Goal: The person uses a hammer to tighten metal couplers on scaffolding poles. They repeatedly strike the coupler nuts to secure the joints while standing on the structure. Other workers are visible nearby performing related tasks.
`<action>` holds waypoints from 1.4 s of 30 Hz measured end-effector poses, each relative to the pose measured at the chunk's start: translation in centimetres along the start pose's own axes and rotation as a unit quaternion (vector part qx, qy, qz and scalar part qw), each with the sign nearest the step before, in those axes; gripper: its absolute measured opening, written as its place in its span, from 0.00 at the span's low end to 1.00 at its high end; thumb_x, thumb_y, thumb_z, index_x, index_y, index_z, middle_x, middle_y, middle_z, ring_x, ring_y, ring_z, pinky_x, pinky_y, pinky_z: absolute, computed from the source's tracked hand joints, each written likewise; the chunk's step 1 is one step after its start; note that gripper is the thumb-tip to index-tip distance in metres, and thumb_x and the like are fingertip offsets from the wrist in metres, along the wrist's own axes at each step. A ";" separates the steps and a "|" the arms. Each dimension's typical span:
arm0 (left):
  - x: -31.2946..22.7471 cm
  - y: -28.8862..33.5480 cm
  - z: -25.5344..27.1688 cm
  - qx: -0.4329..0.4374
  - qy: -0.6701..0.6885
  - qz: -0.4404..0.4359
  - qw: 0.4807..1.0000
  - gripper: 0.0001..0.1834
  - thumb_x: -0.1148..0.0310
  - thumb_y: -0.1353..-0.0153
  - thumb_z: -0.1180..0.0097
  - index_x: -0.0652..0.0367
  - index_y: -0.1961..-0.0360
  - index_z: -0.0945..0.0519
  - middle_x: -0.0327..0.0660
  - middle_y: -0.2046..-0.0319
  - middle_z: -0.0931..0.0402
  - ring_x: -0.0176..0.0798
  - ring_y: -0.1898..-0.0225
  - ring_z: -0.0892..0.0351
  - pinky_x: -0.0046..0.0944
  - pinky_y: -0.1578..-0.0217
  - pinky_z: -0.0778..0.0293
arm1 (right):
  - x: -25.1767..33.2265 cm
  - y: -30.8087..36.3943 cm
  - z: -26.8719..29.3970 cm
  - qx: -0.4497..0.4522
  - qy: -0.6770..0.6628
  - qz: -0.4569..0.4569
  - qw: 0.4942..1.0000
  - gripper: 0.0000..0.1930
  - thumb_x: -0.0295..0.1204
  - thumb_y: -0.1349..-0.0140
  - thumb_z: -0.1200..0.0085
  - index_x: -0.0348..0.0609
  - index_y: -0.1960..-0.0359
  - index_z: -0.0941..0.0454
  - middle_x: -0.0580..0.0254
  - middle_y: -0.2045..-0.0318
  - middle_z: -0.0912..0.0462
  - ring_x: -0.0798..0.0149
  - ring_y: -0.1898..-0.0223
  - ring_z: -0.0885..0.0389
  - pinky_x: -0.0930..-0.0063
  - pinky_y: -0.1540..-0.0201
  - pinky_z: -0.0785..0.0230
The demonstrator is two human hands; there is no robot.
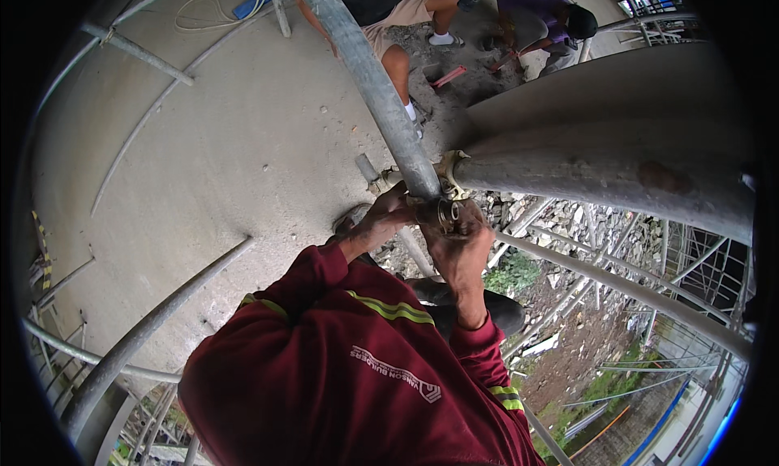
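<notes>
A steel scaffold pipe (pixel 375 85) slants down from the top of the view to a joint in front of me. Around its lower end sits a scaffold clamp (pixel 446 213) with a round, dark fitting facing up. My right hand (pixel 461 247) is closed on this clamp from the near right side. My left hand (pixel 386 217) is closed against the clamp and pipe end from the left; its fingertips are partly hidden. Just beyond, a second, paler clamp (pixel 451 171) joins the pipe to a thick horizontal pipe (pixel 600 170) running right.
A grey concrete slab (pixel 227 150) spreads to the left, with loose pipes (pixel 154 324) across it. Below right lies a drop to rubble (pixel 596 296), crossed by scaffold tubes (pixel 633 292). Two people work beyond, one crouching in purple (pixel 535 16), near a red tool (pixel 449 77).
</notes>
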State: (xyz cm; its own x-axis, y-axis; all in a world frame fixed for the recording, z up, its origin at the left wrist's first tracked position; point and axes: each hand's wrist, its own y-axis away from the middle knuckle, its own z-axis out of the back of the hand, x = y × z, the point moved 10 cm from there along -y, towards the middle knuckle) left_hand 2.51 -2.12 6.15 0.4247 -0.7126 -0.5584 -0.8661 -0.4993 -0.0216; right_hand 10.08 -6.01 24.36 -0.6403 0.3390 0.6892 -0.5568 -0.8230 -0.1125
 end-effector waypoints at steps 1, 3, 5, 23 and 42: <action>-0.7 -0.3 -0.8 0.001 -0.022 0.014 1.000 0.40 0.52 0.32 0.43 0.60 0.28 0.46 0.42 0.41 0.28 0.39 0.40 0.26 0.47 0.40 0.28 | -0.6 -0.3 1.0 -0.009 -0.031 0.010 0.999 0.12 0.29 0.49 0.30 0.37 0.65 0.17 0.56 0.70 0.17 0.54 0.74 0.19 0.65 0.69 0.26; -1.3 -0.4 -1.2 -0.015 -0.041 0.038 0.998 0.41 0.57 0.35 0.37 0.61 0.29 0.44 0.44 0.43 0.26 0.40 0.42 0.25 0.45 0.45 0.23 | -1.5 -0.8 2.5 -0.010 -0.118 -0.049 0.992 0.09 0.23 0.49 0.31 0.36 0.67 0.18 0.59 0.73 0.18 0.60 0.74 0.20 0.68 0.66 0.27; -0.1 0.1 0.3 -0.049 -0.094 0.029 0.994 0.39 0.57 0.35 0.37 0.61 0.30 0.42 0.44 0.43 0.26 0.39 0.43 0.25 0.44 0.45 0.23 | -1.8 -0.8 2.5 -0.020 -0.069 -0.011 0.997 0.09 0.21 0.48 0.33 0.37 0.64 0.17 0.57 0.73 0.19 0.57 0.73 0.19 0.68 0.65 0.26; -0.5 0.9 -0.8 -0.169 -0.015 -0.020 0.985 0.32 0.58 0.34 0.37 0.67 0.37 0.32 0.44 0.49 0.21 0.36 0.49 0.20 0.39 0.49 0.23 | 1.1 0.8 -0.9 0.084 -0.030 0.121 0.989 0.33 0.19 0.59 0.29 0.44 0.44 0.20 0.58 0.59 0.22 0.59 0.66 0.18 0.67 0.64 0.23; -2.4 1.0 -1.1 -0.124 -0.193 0.014 0.973 0.25 0.56 0.29 0.44 0.65 0.41 0.30 0.45 0.49 0.25 0.40 0.49 0.22 0.42 0.52 0.18 | 0.2 -1.1 2.5 0.023 0.055 0.206 0.977 0.29 0.25 0.57 0.31 0.41 0.47 0.19 0.55 0.60 0.20 0.52 0.64 0.16 0.62 0.65 0.22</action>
State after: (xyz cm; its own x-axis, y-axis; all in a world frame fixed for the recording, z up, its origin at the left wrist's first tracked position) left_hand 0.92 -1.43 8.37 0.2301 -0.5136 -0.8266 -0.7658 -0.6197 0.1719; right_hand 11.93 -6.16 26.44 -0.8594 0.0200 0.5110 -0.2177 -0.9185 -0.3302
